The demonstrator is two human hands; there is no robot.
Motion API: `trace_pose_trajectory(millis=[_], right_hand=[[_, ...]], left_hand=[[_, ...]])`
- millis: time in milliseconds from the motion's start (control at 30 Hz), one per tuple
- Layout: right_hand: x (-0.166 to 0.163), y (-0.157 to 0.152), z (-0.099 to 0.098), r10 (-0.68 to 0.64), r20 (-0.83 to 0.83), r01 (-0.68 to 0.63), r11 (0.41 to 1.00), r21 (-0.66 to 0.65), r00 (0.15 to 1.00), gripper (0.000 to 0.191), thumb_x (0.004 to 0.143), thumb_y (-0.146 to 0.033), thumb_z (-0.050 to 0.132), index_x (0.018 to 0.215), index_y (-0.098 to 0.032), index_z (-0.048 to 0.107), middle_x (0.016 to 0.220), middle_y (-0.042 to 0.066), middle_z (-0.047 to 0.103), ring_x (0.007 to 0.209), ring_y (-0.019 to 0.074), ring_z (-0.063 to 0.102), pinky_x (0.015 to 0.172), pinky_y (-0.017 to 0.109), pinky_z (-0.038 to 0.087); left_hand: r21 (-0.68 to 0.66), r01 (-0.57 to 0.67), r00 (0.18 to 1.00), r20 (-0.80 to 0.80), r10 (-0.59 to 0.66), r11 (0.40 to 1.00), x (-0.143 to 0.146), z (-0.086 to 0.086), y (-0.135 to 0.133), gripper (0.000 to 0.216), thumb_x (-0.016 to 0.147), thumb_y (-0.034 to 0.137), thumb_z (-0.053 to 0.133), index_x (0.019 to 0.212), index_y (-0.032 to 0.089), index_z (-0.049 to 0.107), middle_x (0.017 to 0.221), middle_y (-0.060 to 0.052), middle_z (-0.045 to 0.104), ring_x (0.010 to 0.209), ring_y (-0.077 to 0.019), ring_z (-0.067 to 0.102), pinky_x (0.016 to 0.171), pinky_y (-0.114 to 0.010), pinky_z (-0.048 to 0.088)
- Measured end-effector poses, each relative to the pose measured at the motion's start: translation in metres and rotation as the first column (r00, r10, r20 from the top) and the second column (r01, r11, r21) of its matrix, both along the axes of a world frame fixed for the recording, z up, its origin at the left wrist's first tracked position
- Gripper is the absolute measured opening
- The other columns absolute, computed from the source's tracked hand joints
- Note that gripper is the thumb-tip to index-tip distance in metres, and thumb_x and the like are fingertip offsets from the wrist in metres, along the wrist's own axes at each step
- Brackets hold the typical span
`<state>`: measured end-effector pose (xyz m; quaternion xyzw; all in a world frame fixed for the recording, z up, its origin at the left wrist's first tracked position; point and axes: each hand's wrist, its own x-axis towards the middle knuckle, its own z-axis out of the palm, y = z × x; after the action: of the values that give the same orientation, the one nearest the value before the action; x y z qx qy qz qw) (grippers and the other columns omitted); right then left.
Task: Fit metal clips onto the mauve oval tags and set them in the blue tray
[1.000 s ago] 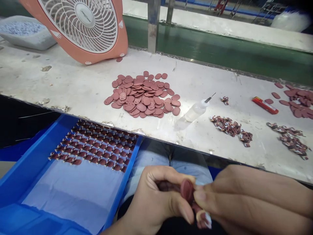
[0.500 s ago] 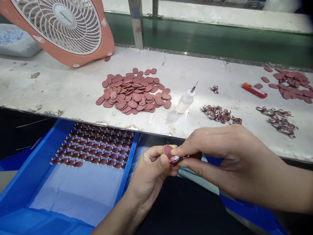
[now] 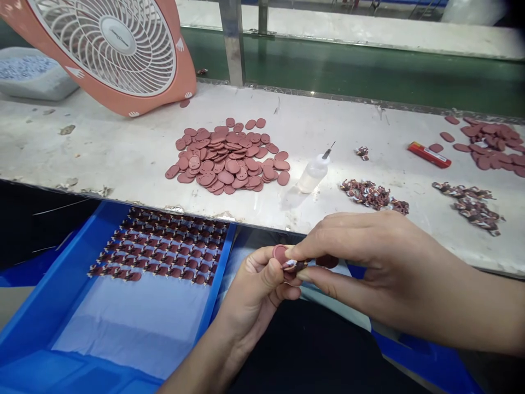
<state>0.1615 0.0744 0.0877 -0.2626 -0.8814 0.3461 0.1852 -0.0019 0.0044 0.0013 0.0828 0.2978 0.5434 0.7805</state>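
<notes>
Between the thumb and fingers of my left hand [image 3: 256, 290] is a reddish-brown oval disc [image 3: 280, 253]. My right hand [image 3: 369, 268] pinches a small brown-and-white figurine [image 3: 292, 265] against that disc with thumb and forefinger. Part of the figurine is hidden by the fingers. Another brown disc [image 3: 327, 261] shows beneath my right forefinger. Both hands are in front of the table edge, above my lap. Beyond them on the table stands a clear squeeze bottle [image 3: 314, 174] with a thin needle tip. A pile of small figurines [image 3: 371, 195] lies behind my right hand.
A heap of oval discs [image 3: 229, 158] covers the table's middle, with more discs [image 3: 492, 142] at far right near a red lighter-like stick [image 3: 429, 155]. An orange fan [image 3: 186, 76] stands at the back left. Below, a blue tray [image 3: 217, 284] holds rows of assembled pieces [image 3: 164, 246].
The view has shifted slightly, so the table's contents appear a little lower and to the right. Both hands keep nearly the same hold on the disc and figurine.
</notes>
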Motion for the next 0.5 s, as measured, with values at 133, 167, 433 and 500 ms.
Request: trace_pose_trajectory(millis=[133,167,433,500], right_hand=[[0.006,-0.001,0.003,-0.067,0.02,0.065,0.993,0.098,0.998,0.026,0.092,-0.025,0.07,0.117,-0.022,0.066,0.1,-0.001,0.072,0.087,0.0129,0.066,0.074,0.024,0.05],[0.008,0.0,0.004,-0.101,0.013,0.099,0.989,0.113,0.995,0.027,0.092,-0.028,0.071,0.118,-0.024,0.065,0.1,-0.002,0.072,0.084,0.0126,0.066,0.073,0.023,0.05],[0.004,0.004,-0.007,-0.207,-0.037,0.208,0.977,0.047,0.978,0.008,0.096,-0.024,0.065,0.101,-0.024,0.072,0.089,-0.002,0.073,0.076,0.0111,0.066,0.065,0.02,0.049],[-0.001,0.002,-0.013,-0.196,-0.071,0.197,0.98,0.004,0.978,0.008,0.095,-0.023,0.067,0.101,-0.023,0.072,0.086,-0.002,0.072,0.074,0.0102,0.064,0.064,0.019,0.048]], left_hand=[[-0.014,0.026,0.994,0.111,-0.025,1.0,-0.004,-0.006,0.002,0.024,0.069,0.032,0.089,0.087,0.018,0.08,0.076,0.0,0.077,0.064,-0.007,0.07,0.058,-0.011,0.057],[-0.027,0.036,0.99,0.139,-0.032,0.999,-0.006,-0.007,0.002,0.027,0.068,0.034,0.089,0.088,0.018,0.08,0.079,-0.001,0.078,0.064,-0.0069,0.071,0.058,-0.01,0.057],[-0.117,0.139,0.937,0.338,-0.093,0.983,-0.011,-0.011,-0.001,0.035,0.066,0.041,0.089,0.088,0.016,0.078,0.076,-0.001,0.077,0.062,-0.0068,0.072,0.053,-0.009,0.056],[-0.109,0.129,0.94,0.331,-0.086,0.986,-0.012,-0.012,-0.002,0.034,0.068,0.042,0.088,0.088,0.015,0.078,0.076,-0.001,0.077,0.063,-0.0072,0.072,0.053,-0.01,0.057]])
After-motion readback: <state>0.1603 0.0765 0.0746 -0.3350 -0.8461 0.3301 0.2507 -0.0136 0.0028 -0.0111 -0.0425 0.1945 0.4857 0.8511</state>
